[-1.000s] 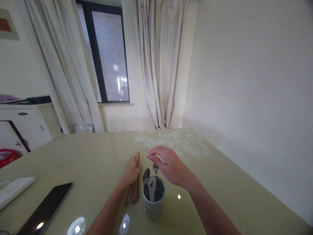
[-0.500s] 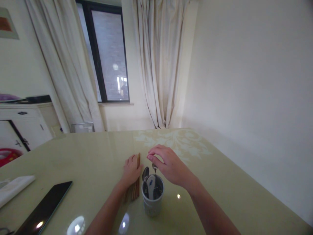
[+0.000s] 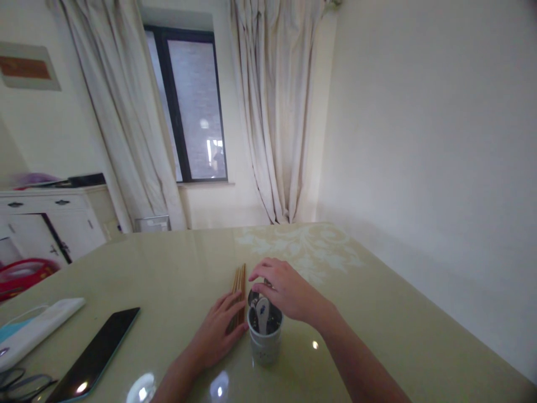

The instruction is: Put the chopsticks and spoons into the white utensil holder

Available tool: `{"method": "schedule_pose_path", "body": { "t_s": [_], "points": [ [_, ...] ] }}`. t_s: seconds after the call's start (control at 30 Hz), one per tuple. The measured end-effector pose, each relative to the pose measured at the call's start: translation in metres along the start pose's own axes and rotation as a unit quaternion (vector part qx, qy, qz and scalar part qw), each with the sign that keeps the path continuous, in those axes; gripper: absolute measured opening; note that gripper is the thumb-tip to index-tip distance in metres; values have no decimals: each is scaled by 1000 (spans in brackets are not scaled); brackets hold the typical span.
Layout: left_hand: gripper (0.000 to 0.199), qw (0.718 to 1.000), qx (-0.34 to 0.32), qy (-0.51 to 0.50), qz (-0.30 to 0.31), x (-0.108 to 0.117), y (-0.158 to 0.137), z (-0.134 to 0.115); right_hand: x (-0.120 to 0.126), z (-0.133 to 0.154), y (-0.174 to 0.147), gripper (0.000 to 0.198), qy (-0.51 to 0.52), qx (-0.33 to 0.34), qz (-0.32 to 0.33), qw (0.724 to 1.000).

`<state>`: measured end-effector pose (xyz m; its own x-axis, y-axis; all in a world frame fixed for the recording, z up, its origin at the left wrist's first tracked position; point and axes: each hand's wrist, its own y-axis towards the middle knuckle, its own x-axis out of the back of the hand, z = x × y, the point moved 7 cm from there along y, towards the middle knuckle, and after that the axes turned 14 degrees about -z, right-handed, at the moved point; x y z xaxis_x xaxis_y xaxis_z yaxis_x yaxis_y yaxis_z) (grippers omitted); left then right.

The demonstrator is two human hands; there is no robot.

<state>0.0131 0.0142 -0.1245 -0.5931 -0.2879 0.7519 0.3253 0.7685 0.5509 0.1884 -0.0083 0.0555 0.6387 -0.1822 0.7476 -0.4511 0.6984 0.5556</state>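
Observation:
A pale cup (image 3: pixel 265 348) stands upright on the table, holding several metal spoons (image 3: pixel 253 296) and a white spoon with a blue mark (image 3: pixel 263 313). My right hand (image 3: pixel 287 288) hovers over the cup's far rim, fingers curved and apart from the thumb. Part of a metal spoon shows behind its thumb; contact with it is unclear. Left of the cup lies a bundle of wooden chopsticks (image 3: pixel 240 280). My left hand (image 3: pixel 220 327) rests against them with fingers stretched out, its thumb close to the cup's side. The chopsticks' near ends are hidden by this hand.
On the left of the glossy table (image 3: pixel 168 268) lie a dark tablet-like slab (image 3: pixel 98 352), a white flat object (image 3: pixel 46 327) and scissors (image 3: pixel 25 386). A red basket-like item (image 3: pixel 27 274) is beyond the left edge. A wall (image 3: pixel 419 168) borders the right side.
My left hand has slid nearer along the chopsticks, uncovering their far ends. My right hand has lowered slightly toward the spoons. The view has shifted a little left and up.

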Motion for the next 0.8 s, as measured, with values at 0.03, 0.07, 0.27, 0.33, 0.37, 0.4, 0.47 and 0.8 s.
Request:
{"method": "schedule_pose_path", "body": {
  "t_s": [0.03,0.07,0.27,0.33,0.37,0.4,0.47,0.8],
  "points": [
    [50,1000,-11,-3,13,0,-2,-5,-3,0,-1,13,-4,3,11,1000],
    [51,999,-18,-10,28,0,-3,-9,-5,-1,-2,13,-4,5,21,1000],
    [58,996,-25,-43,71,5,0,-16,-9,-10,-2,9,6,-14,30,999],
    [58,996,-6,-46,80,4,1,-13,-9,-13,-2,9,3,-18,26,999],
    [57,995,6,-48,85,3,1,-10,-10,-13,-2,9,2,-17,24,1000],
    [57,994,17,-52,92,2,1,-8,-10,-14,-1,10,-1,-16,22,1000],
    [58,991,33,-69,107,0,3,-5,-10,-13,-1,9,-8,-12,22,1000],
    [61,977,59,-156,132,-2,8,-1,25,-7,1,13,13,-11,-31,999]
  ]
}}
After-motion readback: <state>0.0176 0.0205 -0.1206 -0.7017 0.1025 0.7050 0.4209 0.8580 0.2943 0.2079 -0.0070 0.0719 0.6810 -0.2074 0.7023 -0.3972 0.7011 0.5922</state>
